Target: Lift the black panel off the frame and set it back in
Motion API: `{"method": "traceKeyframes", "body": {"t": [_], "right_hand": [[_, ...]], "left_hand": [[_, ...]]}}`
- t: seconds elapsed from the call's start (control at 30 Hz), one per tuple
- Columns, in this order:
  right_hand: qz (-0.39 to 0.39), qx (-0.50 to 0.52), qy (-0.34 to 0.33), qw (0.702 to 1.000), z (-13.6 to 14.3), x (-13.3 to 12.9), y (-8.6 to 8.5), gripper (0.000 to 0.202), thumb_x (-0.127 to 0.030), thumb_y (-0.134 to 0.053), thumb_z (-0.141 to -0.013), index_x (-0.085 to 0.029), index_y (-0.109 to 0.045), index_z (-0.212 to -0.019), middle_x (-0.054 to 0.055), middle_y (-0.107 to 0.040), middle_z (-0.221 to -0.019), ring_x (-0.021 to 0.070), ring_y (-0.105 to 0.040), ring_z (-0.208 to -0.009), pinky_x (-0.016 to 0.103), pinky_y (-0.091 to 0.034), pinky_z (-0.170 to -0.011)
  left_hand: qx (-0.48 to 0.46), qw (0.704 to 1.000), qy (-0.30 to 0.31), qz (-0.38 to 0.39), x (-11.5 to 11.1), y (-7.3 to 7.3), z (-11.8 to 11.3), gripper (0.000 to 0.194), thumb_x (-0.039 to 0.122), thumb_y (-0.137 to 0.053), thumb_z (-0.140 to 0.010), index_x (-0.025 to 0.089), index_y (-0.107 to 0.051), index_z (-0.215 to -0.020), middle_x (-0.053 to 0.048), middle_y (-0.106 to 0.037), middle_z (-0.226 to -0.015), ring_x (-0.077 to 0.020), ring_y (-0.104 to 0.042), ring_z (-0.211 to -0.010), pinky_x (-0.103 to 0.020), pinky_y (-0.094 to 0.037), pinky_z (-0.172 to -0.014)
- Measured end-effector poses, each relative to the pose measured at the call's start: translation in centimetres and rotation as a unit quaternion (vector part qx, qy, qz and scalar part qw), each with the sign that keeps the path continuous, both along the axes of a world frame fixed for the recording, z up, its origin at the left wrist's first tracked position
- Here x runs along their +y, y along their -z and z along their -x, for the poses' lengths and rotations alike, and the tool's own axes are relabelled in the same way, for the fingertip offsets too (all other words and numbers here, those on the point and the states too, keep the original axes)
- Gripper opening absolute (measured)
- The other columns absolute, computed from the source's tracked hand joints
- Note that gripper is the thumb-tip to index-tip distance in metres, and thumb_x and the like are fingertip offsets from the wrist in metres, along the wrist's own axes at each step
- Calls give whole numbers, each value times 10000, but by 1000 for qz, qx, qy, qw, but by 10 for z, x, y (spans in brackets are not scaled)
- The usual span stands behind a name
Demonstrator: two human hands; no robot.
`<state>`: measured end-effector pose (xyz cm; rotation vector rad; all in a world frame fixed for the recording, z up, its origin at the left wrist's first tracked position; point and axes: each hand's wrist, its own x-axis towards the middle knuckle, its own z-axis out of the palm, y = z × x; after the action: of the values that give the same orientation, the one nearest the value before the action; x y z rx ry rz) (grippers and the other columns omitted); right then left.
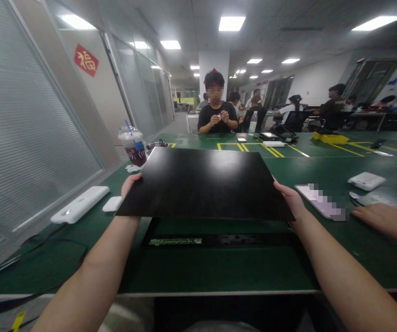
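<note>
A flat black display panel [205, 184] is held up above the table, tilted, with light glaring on its upper part. My left hand [129, 185] grips its left edge, thumb on top and the other fingers mostly hidden. On the opposite edge my right hand [291, 199] has hold of it in the same way. Below the panel lies a thin black frame [247, 240], with a green circuit board strip [176, 241] along its near side. The panel hides the far part of that frame.
Left of me are a white power bank [81, 204], a small white case [112, 204] and a lidded drink cup [134, 150]. At right lie a phone [319, 201], a white box [367, 180] and another person's hand [378, 216]. Someone sits across the green table [247, 276].
</note>
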<state>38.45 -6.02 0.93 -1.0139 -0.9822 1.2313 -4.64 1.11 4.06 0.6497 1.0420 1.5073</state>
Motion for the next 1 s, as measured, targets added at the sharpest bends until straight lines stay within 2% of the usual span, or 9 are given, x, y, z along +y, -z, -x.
{"method": "traceKeyframes", "body": {"t": [0.13,0.27,0.4,0.5,0.6,0.7,0.77,1.0], "right_hand": [[-3,-48,31,998,-3,2,0,534,-413,-587,-770,-270,-619,-1283,40,-740,-1118,292,-650,-1152,459,-488,-1016],[-26,-68,54,996,-14,3,-7,531,-380,-572,-748,-263,-617,-1264,47,-733,-1130,303,-657,-1134,469,-487,-1009],[-56,-17,99,993,-19,0,-15,492,-327,-597,-721,-260,-638,-1206,57,-732,-1106,314,-670,-1089,493,-508,-975],[-74,25,168,983,-20,2,-15,436,-275,-627,-705,-272,-648,-1141,40,-729,-1061,290,-683,-1032,480,-537,-941],[-96,64,229,966,-22,9,-9,337,-218,-653,-689,-266,-644,-1022,12,-718,-980,238,-691,-950,427,-571,-892],[-112,111,250,955,-25,17,-2,224,-150,-680,-648,-227,-603,-844,-12,-675,-802,179,-683,-801,350,-600,-809],[-105,142,268,947,-27,22,1,218,-99,-679,-621,-213,-561,-764,-29,-635,-711,148,-663,-707,304,-608,-735],[-113,223,314,916,-38,31,5,268,6,-596,-638,-196,-557,-810,-25,-672,-738,133,-680,-697,234,-603,-618]], "left_hand": [[-21,999,-45,23,8,8,-4,350,197,-596,-793,155,-678,-1131,-6,-680,-604,-201,-646,-535,-288,-530,-496],[8,999,-34,27,7,13,-17,225,222,-557,-854,147,-690,-1018,-3,-694,-680,-120,-600,-487,-210,-470,-457],[53,998,-26,29,1,14,-23,186,203,-531,-849,158,-694,-928,-11,-695,-751,-94,-600,-523,-196,-470,-518],[88,995,-24,32,-2,15,-24,148,196,-559,-816,157,-693,-866,-47,-710,-849,-109,-644,-618,-207,-483,-571],[129,991,-16,22,-4,17,-25,116,189,-622,-764,151,-702,-841,-68,-717,-909,-118,-653,-655,-210,-483,-584],[162,987,2,8,-5,19,-28,135,179,-677,-704,154,-712,-832,-70,-720,-892,-124,-652,-649,-211,-484,-582],[180,984,14,5,-5,20,-29,156,171,-706,-668,153,-719,-822,-66,-721,-872,-122,-650,-639,-205,-480,-571],[215,975,50,-11,-1,30,-27,239,201,-768,-593,159,-731,-826,-49,-722,-857,-111,-642,-635,-196,-476,-566]]}}
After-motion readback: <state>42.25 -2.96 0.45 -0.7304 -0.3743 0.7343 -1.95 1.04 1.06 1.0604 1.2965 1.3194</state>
